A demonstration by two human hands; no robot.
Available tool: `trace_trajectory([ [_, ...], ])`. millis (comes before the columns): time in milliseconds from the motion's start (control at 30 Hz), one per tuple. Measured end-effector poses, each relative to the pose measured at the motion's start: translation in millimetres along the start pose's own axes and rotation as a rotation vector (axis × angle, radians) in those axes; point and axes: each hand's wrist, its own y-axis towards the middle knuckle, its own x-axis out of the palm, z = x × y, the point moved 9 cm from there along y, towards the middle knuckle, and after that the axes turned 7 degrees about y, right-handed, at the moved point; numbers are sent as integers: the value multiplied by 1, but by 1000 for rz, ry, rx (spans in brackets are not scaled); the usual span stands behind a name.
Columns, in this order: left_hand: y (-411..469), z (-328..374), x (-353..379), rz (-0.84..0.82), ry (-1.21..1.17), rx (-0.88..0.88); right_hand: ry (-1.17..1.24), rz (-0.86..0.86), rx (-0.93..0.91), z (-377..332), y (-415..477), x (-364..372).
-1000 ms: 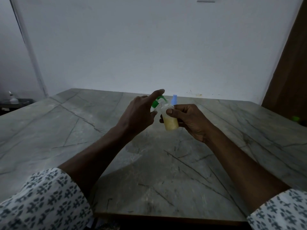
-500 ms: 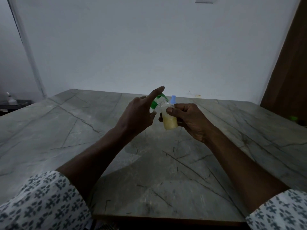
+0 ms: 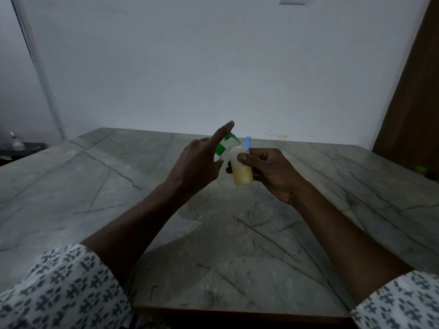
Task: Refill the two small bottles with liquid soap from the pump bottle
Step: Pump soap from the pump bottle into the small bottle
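Now mid-fill: right hand [image 3: 268, 170] grip wrapped round small bottle [image 3: 241, 170], mouth up under green pump nozzle [image 3: 230, 140] at 11 o'clock; left hand [image 3: 198, 165] grip holding pump bottle, mostly hidden, forefinger raised to press; above bench [image 3: 118, 198].

Single view only, head-worn, wide-angle. It looks forward and slightly down from the near edge of the worktop [image 3: 308, 245], across its grey veined top to the pale wall [image 3: 190, 67] behind. Both forearms run in from the bottom corners, patterned sleeves [image 3: 59, 288] close to the lens. The left hand [image 3: 197, 162] and right hand [image 3: 268, 172] meet near frame centre, at arm's length. Straight lines bow toward the edges. A brown panel [image 3: 413, 103] closes the right side; the room's left corner shows at far left. No second view shares the scene.
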Motion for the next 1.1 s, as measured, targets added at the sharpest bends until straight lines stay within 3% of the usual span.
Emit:
trace_trajectory([
  [1100,-1,1,-4,23,-40,-5,-35,-13,11,4,0,2],
])
